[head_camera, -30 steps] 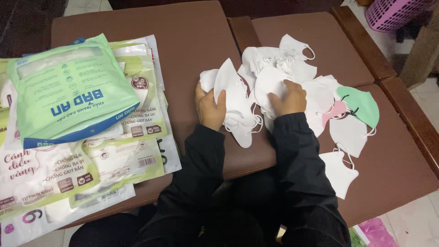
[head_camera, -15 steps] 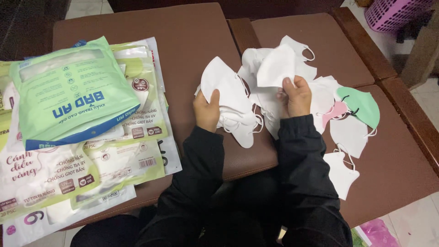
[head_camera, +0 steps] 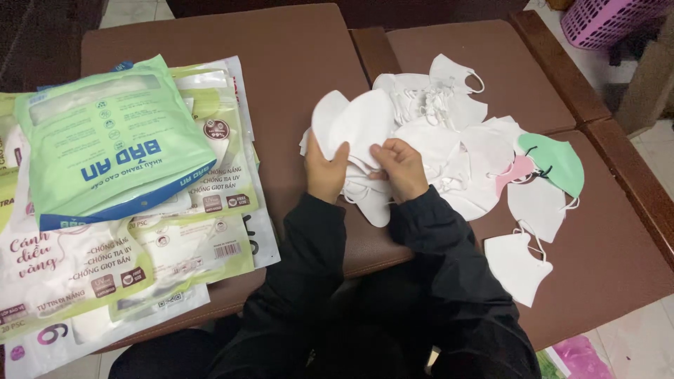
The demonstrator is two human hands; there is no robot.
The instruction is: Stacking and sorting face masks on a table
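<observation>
Resting at the near edge of the brown worktop (head_camera: 281,49), a small stack of white masks (head_camera: 361,130) is gripped by both hands. The left hand (head_camera: 325,172) has its fingers closed around the stack's lower left; the right hand (head_camera: 401,167) pinches its lower edge. Loose masks (head_camera: 484,151) lie just right, green packets (head_camera: 105,147) well left.
</observation>
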